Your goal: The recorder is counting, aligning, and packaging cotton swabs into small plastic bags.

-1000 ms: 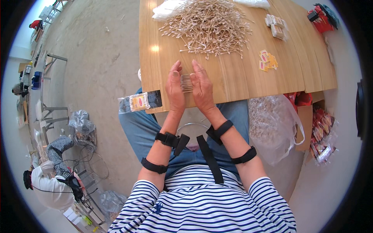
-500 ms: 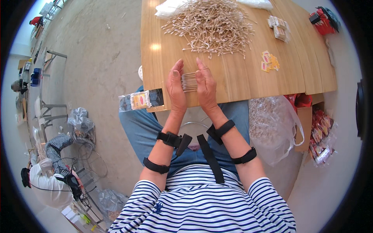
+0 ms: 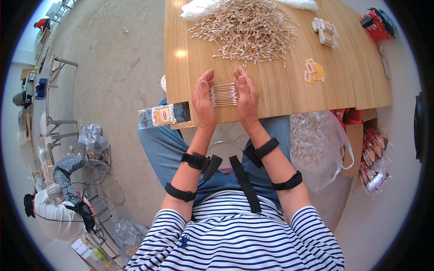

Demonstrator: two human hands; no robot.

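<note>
A neat row of cotton swabs (image 3: 224, 95) lies crosswise near the table's front edge, between my two hands. My left hand (image 3: 205, 98) stands on its side against the left ends of the swabs, fingers stretched out. At the right ends my right hand (image 3: 246, 97) is likewise upright with straight fingers, touching or almost touching the tips. Neither hand grips anything. Beyond them spreads a big loose pile of cotton swabs (image 3: 248, 31). Left of my left hand, a packet of swabs with a yellow-and-red label (image 3: 163, 115) lies over the table corner.
Small yellow label cards (image 3: 314, 71) and wrapped swab bundles (image 3: 324, 32) lie on the wooden table (image 3: 275, 95) at right. A clear bag of white material (image 3: 316, 149) hangs or stands below its right edge. Another person (image 3: 56, 212) works at far left.
My right hand has shifted to the right, away from the left one, uncovering the right tips of the swabs. My left hand has barely moved.
</note>
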